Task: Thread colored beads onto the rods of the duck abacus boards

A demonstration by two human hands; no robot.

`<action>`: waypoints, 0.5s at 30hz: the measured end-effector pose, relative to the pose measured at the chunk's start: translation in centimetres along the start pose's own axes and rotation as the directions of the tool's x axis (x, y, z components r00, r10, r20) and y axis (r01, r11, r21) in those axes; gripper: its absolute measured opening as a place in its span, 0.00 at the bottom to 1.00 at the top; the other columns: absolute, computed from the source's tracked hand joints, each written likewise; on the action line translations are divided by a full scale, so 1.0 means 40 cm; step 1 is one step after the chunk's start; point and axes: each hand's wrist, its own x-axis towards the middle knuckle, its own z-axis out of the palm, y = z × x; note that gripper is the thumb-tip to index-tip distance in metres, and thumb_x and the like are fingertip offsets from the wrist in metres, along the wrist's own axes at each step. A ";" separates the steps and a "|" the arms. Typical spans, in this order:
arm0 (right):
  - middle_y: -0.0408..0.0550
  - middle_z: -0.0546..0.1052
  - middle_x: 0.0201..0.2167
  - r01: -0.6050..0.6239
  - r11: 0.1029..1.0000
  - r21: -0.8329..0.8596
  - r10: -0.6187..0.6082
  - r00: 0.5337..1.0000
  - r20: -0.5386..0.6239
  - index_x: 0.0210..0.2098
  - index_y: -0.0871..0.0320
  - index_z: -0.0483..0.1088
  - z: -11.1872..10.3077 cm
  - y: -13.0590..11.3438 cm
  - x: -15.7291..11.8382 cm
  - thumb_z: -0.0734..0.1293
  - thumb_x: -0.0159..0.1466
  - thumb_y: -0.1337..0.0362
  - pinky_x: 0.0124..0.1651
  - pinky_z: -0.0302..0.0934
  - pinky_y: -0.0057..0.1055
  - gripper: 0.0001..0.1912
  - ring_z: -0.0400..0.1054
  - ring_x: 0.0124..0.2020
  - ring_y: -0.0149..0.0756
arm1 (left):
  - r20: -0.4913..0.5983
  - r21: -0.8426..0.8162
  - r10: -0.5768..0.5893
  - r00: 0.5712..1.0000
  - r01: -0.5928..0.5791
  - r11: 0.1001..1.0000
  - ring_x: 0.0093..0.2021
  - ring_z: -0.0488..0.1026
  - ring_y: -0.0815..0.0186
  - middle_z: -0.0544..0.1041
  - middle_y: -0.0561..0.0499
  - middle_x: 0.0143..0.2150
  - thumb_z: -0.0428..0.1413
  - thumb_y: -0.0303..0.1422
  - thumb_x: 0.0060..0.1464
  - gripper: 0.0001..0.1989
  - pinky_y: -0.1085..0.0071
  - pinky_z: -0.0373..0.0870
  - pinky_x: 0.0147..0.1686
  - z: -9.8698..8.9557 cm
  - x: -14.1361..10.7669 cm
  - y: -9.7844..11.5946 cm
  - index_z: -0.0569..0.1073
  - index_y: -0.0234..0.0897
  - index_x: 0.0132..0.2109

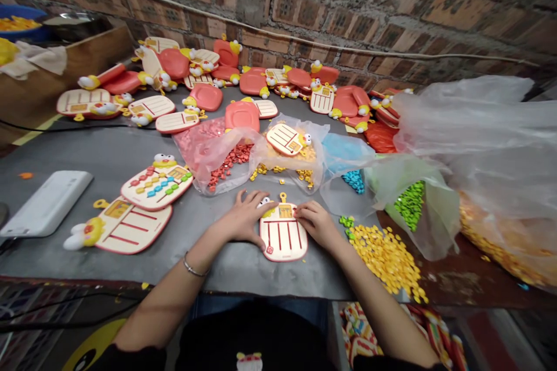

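Board [284,243], lower centre of frame | left hand [242,218] spread wide along its left edge | right hand [320,226] pinches apparent red bead [295,212], upper right | bead-fitting seemingly in hand; next likely calls for slot [279,235] alignment

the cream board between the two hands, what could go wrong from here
If the left hand lets the board tip, the red piece near its lower left corner might slide. The yellow pieces reach the front edge of the table beside the right forearm and could be knocked off. Green pieces lie against them, so colours might mix.
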 end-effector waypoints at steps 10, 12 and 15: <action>0.46 0.75 0.30 -0.075 0.964 0.253 0.053 0.994 0.094 0.34 0.57 0.70 0.087 -0.080 0.070 0.67 0.63 0.66 0.38 0.63 0.33 0.01 0.69 0.32 0.37 | -0.027 -0.026 0.022 0.999 -0.022 0.999 0.65 0.52 0.41 0.58 0.37 0.66 0.62 0.61 0.38 0.54 0.36 0.34 0.60 0.003 0.001 0.000 0.53 0.49 0.69; 0.45 0.76 0.29 -0.110 0.940 0.324 0.031 0.971 0.238 0.35 0.57 0.71 0.081 -0.092 0.087 0.71 0.59 0.64 0.37 0.63 0.32 0.06 0.69 0.31 0.37 | -0.031 -0.034 0.022 0.999 -0.023 0.999 0.66 0.51 0.41 0.57 0.38 0.67 0.62 0.61 0.39 0.53 0.36 0.34 0.60 0.006 0.001 -0.003 0.53 0.49 0.69; 0.45 0.77 0.29 -0.195 0.876 0.440 -0.015 0.903 0.430 0.36 0.57 0.73 0.044 -0.092 0.114 0.73 0.57 0.59 0.36 0.65 0.31 0.10 0.71 0.31 0.37 | -0.032 -0.039 0.022 0.999 -0.023 0.999 0.66 0.51 0.41 0.56 0.38 0.68 0.62 0.60 0.40 0.53 0.35 0.34 0.60 0.009 0.002 -0.004 0.53 0.49 0.68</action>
